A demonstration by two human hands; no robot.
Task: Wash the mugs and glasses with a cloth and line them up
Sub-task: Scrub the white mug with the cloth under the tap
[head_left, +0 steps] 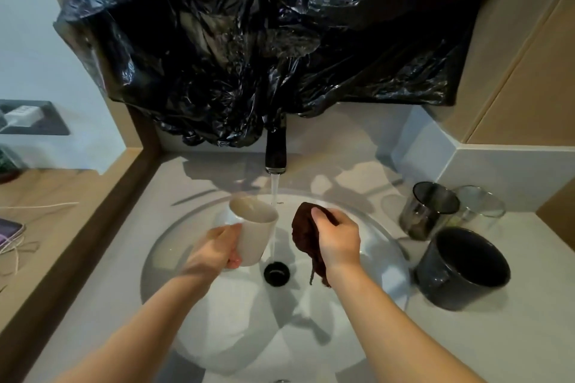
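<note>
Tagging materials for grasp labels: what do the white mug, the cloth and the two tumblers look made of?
White mug: probably glazed ceramic; opaque, smooth, soft sheen. Cloth: dark brown fabric, matte; bunches and hangs limp from the right hand. Smoky tumbler and clear tumbler: see-through walls; glass likely, plastic possible.

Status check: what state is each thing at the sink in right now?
Tap, running.
White mug, tilted, held by left hand.
Cloth, bunched in right hand.
Dark mug, upright on counter.
Smoked glass, upright.
Clear glass, upright.
Drain, open.
</note>
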